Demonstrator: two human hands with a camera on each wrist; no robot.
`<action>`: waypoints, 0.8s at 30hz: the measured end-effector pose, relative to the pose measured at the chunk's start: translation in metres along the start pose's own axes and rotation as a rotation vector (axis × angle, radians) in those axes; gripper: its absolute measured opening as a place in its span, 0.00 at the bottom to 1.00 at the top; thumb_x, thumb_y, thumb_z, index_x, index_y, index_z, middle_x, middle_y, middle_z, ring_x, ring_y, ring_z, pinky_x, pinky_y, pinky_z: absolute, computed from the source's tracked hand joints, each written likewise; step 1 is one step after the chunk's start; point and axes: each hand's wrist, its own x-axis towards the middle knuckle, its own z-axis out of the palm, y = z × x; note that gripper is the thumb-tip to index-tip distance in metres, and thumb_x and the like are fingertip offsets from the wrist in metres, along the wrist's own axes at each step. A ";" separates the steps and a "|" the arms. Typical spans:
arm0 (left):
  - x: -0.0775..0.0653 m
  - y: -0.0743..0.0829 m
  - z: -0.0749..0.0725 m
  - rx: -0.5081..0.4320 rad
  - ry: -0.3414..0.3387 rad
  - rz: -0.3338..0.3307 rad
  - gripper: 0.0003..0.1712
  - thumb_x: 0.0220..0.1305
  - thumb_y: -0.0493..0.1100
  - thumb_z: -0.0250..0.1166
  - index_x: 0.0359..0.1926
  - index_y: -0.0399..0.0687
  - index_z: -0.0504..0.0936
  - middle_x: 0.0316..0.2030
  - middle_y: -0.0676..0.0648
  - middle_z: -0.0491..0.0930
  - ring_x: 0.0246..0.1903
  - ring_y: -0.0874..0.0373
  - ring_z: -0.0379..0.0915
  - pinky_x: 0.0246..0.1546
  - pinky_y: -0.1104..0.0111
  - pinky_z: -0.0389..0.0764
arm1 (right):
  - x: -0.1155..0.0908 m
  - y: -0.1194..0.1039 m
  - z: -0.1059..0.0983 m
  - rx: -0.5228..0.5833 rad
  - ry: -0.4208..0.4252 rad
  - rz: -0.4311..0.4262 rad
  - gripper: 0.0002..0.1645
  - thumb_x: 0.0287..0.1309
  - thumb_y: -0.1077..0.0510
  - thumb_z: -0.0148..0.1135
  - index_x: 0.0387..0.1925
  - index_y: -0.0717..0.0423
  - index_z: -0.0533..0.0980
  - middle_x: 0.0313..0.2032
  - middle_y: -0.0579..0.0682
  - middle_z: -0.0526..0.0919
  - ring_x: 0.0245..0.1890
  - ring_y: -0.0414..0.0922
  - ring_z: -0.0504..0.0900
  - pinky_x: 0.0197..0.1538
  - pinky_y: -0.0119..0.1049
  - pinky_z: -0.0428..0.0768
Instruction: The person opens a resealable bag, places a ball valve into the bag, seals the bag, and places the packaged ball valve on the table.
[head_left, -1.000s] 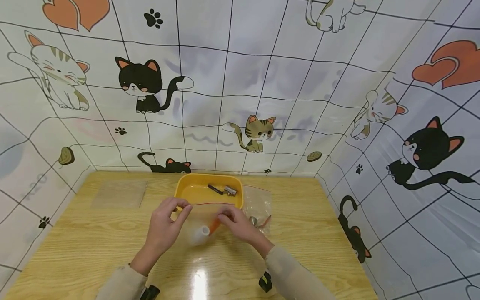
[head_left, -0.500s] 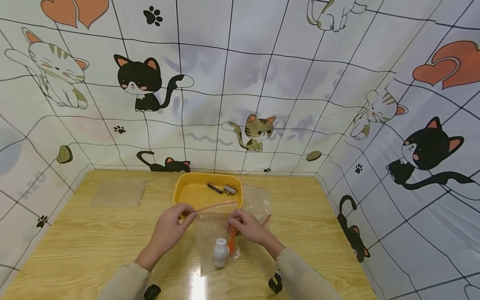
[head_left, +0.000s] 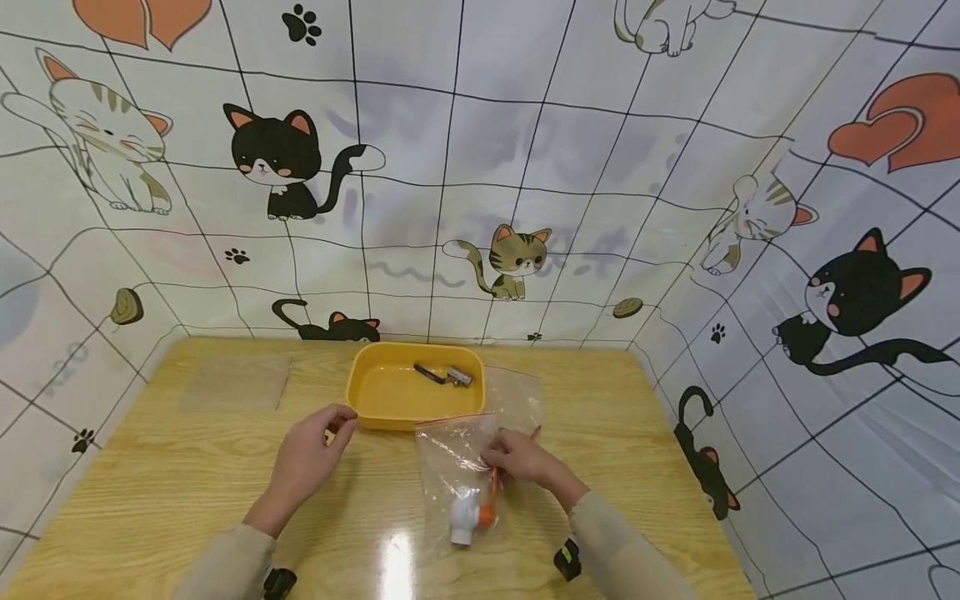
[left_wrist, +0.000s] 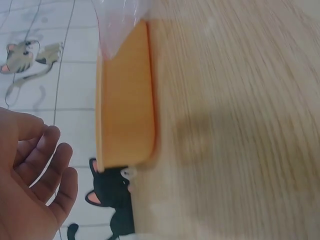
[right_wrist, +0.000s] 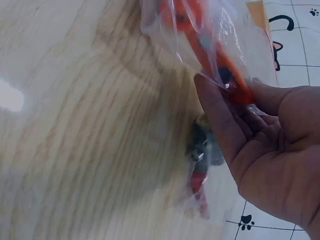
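Note:
My right hand (head_left: 525, 458) pinches a clear zip bag (head_left: 441, 454) at its right side. Inside hangs a white plastic valve (head_left: 463, 518) with an orange lever handle (right_wrist: 206, 50); in the right wrist view the thumb and fingers close on the bag around the handle's end. My left hand (head_left: 306, 457) holds nothing, its fingers loosely bent in the left wrist view. It is left of the bag, close to the front left corner of a yellow tray (head_left: 405, 419).
In the tray lies a metal valve (head_left: 459, 377) with a black lever. A second clear bag (head_left: 521, 396) lies right of the tray, holding a metal valve with a red handle (right_wrist: 198, 182). A flat clear sheet or bag (head_left: 236, 383) lies at the back left. Patterned cloth (head_left: 420, 167) surrounds the table.
The left hand has let go of the bag's top edge and drawn back left. The right hand has moved right and nearer, carrying the bag with the valve.

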 end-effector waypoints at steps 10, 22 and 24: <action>-0.003 -0.035 -0.011 0.066 -0.014 -0.053 0.08 0.68 0.42 0.61 0.44 0.48 0.83 0.33 0.50 0.84 0.30 0.59 0.74 0.29 0.67 0.72 | -0.005 0.005 -0.009 -0.103 0.029 0.007 0.11 0.64 0.60 0.59 0.40 0.65 0.79 0.32 0.58 0.85 0.27 0.51 0.84 0.30 0.42 0.83; -0.008 -0.078 -0.018 0.162 -0.098 -0.135 0.14 0.68 0.41 0.57 0.49 0.39 0.80 0.43 0.36 0.82 0.39 0.43 0.79 0.35 0.52 0.79 | -0.013 -0.005 -0.025 -0.189 0.274 0.088 0.09 0.65 0.58 0.58 0.38 0.60 0.80 0.26 0.57 0.83 0.21 0.46 0.78 0.24 0.35 0.74; -0.010 -0.084 -0.017 0.189 -0.090 -0.138 0.16 0.67 0.40 0.56 0.52 0.37 0.79 0.48 0.33 0.79 0.45 0.36 0.76 0.41 0.44 0.76 | -0.013 -0.007 -0.027 -0.197 0.324 0.076 0.08 0.64 0.59 0.58 0.37 0.59 0.80 0.26 0.55 0.83 0.20 0.43 0.77 0.25 0.34 0.73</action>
